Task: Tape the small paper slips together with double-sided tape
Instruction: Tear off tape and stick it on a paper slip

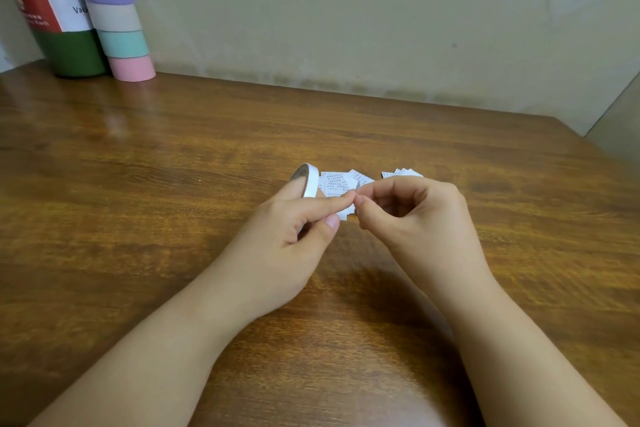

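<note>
My left hand [298, 229] grips a white roll of double-sided tape [310, 180], held upright above the wooden table [138, 166]. My right hand [415, 215] pinches at the tape's loose end right where my left forefinger tip meets it, at about the middle of the view. Behind my fingers lies a small pile of printed paper slips [334, 182]. A second little pile of slips [401, 173] shows just past my right knuckles, partly hidden by them.
A dark green cylinder with a red and white label [52, 10] stands at the far left corner. Beside it rises a tube banded in purple, beige, teal and pink [117, 21]. A pale wall [346, 10] closes the table's far edge.
</note>
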`<state>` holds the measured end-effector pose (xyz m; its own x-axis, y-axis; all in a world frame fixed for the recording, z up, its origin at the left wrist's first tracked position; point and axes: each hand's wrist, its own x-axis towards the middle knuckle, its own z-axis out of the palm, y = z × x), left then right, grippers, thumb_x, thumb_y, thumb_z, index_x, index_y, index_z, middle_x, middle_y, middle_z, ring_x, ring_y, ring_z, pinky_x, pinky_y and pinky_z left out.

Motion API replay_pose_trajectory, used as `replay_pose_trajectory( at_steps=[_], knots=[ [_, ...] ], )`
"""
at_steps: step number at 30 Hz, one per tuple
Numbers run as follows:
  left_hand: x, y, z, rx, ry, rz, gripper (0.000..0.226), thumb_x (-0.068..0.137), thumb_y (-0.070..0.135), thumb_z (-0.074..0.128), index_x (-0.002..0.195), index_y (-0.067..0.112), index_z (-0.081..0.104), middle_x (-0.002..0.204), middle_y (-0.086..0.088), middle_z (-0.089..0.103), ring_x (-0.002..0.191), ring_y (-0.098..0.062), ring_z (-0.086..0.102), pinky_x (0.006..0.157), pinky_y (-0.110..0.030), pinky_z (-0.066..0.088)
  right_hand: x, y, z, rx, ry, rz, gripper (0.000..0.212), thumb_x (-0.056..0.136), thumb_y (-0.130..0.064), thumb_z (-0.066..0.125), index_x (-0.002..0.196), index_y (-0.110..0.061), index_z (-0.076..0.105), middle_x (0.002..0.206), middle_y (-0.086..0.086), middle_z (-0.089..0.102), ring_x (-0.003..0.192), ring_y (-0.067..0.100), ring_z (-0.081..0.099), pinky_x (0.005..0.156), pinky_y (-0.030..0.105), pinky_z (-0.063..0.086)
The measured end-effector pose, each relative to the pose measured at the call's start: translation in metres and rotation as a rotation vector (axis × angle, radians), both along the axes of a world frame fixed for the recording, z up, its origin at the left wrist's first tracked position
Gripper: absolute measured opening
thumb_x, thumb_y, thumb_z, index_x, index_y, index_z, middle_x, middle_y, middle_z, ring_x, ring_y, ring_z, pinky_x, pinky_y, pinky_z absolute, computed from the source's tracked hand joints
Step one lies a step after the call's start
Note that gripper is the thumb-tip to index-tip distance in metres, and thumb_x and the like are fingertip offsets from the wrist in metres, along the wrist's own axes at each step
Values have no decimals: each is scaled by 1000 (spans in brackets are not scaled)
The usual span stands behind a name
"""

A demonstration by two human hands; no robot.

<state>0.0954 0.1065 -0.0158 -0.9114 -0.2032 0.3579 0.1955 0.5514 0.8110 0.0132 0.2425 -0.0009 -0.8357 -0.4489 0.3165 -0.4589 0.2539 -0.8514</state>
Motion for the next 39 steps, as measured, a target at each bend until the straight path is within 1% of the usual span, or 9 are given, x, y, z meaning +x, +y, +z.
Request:
replay_pose_trajectory(
  at_steps=[3,8,12,17,25,28,31,34,39],
  knots=[
    [1,0,3,60,-1,-7,27,96,18,50,115,32,62,89,16,49,89,12,52,77,-1,35,0,0,1,-14,-2,7,10,80,-14,71,73,-21,72,59,-15,66,55,-3,58,55,6,39],
    [1,1,7,163,-6,-30,31,94,6,49,111,26,66,102,23,52,97,20,49,81,3,31,0,0,2,-23,-28,18,12,81,-14,71,72,-23,72,59,-13,66,52,-3,55,53,5,37],
    [1,-1,5,201,-23,-41,31,95,5,48,111,22,67,72,40,51,68,18,51,66,4,33,1,0,3,-33,-44,26,11,81,-15,71,73,-23,73,60,-11,67,53,-4,55,53,6,38],
    [0,-3,2,220,-29,-38,31,95,7,47,111,24,69,54,32,52,61,15,51,79,1,31,1,1,4,-43,-58,42,10,82,-15,71,74,-21,73,58,-12,66,53,-2,55,53,6,37],
    [-1,-7,0,288,-45,-29,32,96,13,48,105,34,71,56,31,53,59,10,51,70,-17,34,0,1,5,-56,-61,66,11,82,-14,70,74,-21,73,62,-6,68,56,0,57,55,9,42],
    [-2,-8,-1,329,-39,-40,28,95,20,51,104,37,72,57,27,52,52,-1,40,59,-22,32,0,1,4,-59,-60,70,11,82,-14,71,74,-21,73,61,-6,68,55,1,56,55,9,41],
    [-2,-8,-2,372,-35,-53,28,93,22,52,105,38,71,56,22,50,55,-14,32,53,-30,28,0,1,4,-59,-60,74,11,82,-15,70,74,-21,73,63,-4,68,56,2,56,55,10,42],
    [-2,-8,-1,385,-38,-68,31,84,30,49,104,41,71,55,21,49,57,-17,31,53,-30,29,0,1,4,-59,-57,76,11,83,-14,70,74,-21,73,63,-4,68,56,1,56,55,10,42],
    [-2,-9,-1,397,-26,-78,32,83,29,49,103,37,72,56,20,47,56,-12,32,53,-23,31,0,2,5,-65,-63,82,11,83,-14,70,74,-20,73,60,-7,66,54,0,54,54,9,40]
  ],
)
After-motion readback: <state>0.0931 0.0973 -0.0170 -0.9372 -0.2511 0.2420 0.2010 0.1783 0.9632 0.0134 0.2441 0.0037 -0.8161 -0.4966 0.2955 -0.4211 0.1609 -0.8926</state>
